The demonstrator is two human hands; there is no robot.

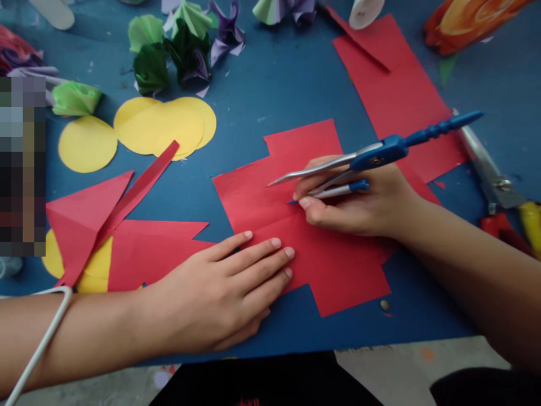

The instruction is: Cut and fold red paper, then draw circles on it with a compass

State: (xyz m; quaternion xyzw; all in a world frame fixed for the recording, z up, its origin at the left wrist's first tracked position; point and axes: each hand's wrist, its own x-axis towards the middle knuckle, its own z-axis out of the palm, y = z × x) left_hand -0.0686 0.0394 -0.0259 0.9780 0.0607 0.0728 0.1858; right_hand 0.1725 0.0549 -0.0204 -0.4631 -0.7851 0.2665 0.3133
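Note:
A cross-shaped piece of red paper point(253, 192) with crease lines lies on the blue table point(270, 84) in front of me. My left hand point(228, 293) rests flat on its lower left part, fingers stretched out. In my right hand point(355, 203) is a drawing compass point(376, 155) with a blue handle, tilted over the paper. A small blue-ended pencil arm points down beside my fingertips. The compass's metal leg reaches out to the left, close above the paper. Whether its tip touches the paper I cannot tell.
Yellow paper circles point(88, 144) and folded red scraps point(156, 248) lie at the left. Green and purple paper flowers point(186, 53) stand at the back. On the right are a red sheet point(401, 96) and scissors point(499, 186). A white cable point(44, 338) crosses my left forearm.

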